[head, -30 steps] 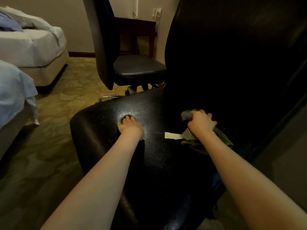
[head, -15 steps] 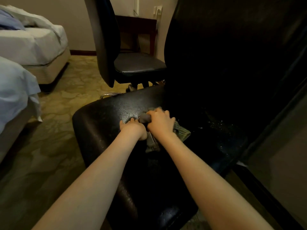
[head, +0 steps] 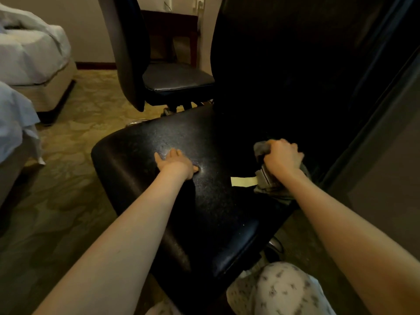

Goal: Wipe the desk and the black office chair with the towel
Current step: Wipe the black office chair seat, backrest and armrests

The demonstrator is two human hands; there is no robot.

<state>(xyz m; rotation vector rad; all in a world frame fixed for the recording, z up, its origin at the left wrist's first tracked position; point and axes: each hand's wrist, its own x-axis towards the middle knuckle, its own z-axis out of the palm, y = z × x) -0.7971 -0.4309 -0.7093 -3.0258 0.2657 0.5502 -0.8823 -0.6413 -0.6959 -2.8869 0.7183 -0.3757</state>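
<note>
A black office chair fills the middle of the view, its shiny seat in front of me and its tall backrest behind. My left hand rests flat on the seat, fingers straight. My right hand grips a bunched grey towel and presses it on the right side of the seat, near the backrest. A pale label strip sticks out from the towel to the left.
A second black chair stands behind, before a dark wooden desk at the wall. Two beds lie at the left on patterned carpet. A dark panel rises at the right. My knee shows at the bottom.
My right hand has swept the towel from the seat's middle, beside my left hand, back to the right side. My left hand stays pressed on the seat.
</note>
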